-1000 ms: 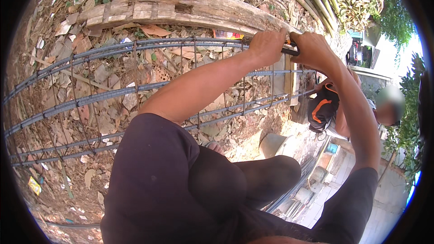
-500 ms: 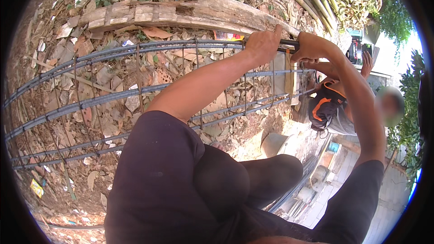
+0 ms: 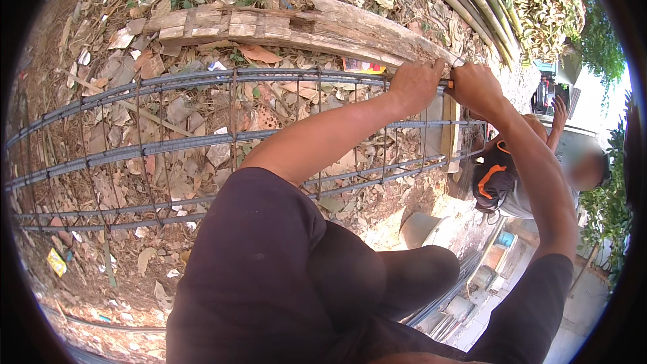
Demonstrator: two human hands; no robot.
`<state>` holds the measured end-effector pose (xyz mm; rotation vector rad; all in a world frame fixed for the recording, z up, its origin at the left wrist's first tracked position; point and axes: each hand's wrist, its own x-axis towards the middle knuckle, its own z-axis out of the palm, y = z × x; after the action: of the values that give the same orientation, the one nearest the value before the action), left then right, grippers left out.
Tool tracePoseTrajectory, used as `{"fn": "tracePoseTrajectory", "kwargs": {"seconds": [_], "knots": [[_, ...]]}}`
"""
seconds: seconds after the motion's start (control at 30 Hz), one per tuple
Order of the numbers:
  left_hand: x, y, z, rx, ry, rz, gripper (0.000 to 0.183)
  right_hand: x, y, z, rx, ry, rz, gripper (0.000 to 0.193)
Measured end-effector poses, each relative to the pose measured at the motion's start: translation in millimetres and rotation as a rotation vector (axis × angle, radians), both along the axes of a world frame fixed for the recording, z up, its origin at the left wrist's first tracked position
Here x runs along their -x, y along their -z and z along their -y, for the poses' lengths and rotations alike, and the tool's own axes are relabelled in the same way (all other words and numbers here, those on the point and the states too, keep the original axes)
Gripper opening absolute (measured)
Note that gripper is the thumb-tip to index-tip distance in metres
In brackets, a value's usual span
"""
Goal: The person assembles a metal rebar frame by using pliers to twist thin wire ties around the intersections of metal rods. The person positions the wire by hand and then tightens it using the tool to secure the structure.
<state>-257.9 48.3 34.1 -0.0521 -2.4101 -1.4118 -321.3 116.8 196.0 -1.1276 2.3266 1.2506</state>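
Note:
A long cage of grey steel reinforcing bars (image 3: pixel 195 136), with thin cross stirrups (image 3: pixel 234 111), runs across the view above leaf-strewn ground. My left hand (image 3: pixel 414 87) is closed around its uppermost bars near the right end. Just beside it my right hand (image 3: pixel 475 87) is closed too, in line with those bars. A small orange-tipped dark piece shows between my hands, and my right fingers hide what they grip. Behind the hands lies a weathered timber beam (image 3: pixel 269 25).
Another person (image 3: pixel 505 175) with a dark and orange garment crouches at the cage's right end, one hand (image 3: pixel 559 113) raised. Green bamboo poles (image 3: pixel 465 0) lie at the upper right. A bucket-like container (image 3: pixel 419 229) stands beyond my knee. Rubble and wrappers (image 3: pixel 56 262) litter the ground.
The view has shifted, so the cage and beam sit further right. My hands are closer together, and the dark bar seen between them is now mostly covered.

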Motion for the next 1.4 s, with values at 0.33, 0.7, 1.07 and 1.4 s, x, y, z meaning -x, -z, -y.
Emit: {"fn": "tracePoseTrajectory", "kwargs": {"seconds": [0.33,0.7,1.07,1.4], "knots": [[48.5,2.1,39.4,-0.255,0.506,0.232,0.032,-4.4,-2.9,-10.4,0.291,-0.543,-0.155,0.02],[3.4,-4.2,14.7,0.053,0.245,0.054,0.056,-7.3,-16.3,-13.2,0.22,0.209,0.334,0.027],[15.6,1.0,53.3,-0.251,0.596,0.108,0.072,-11.1,-6.0,-42.6,0.278,0.855,0.63,0.03],[18.3,7.9,92.3,-1.17,0.03,0.479,0.047,-77.0,9.9,-128.1,0.811,0.936,0.951,0.046]]}}
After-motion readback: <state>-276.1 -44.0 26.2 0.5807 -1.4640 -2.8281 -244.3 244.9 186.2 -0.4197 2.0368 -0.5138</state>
